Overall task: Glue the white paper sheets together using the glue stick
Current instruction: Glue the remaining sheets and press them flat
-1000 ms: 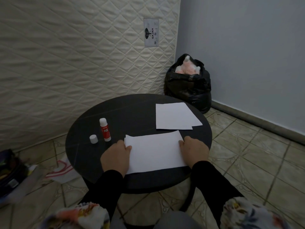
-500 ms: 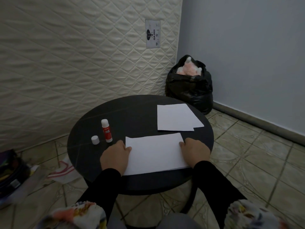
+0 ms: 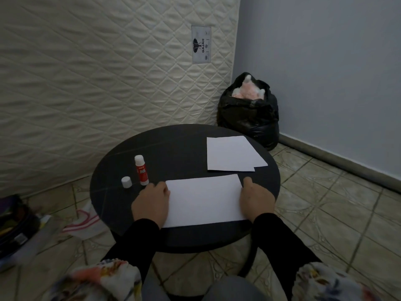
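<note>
Black and round, the table carries everything, with a quilted mattress leaning behind it and a black bag in the far right corner. White paper sheets lie at the near edge between my hands: my left hand rests flat on their left edge, my right hand flat on their right edge, fingers relaxed. More white sheets lie farther off to the right, well apart from my hands. Just beyond my left hand stands the uncapped glue stick, upright, its white cap just left of it.
</note>
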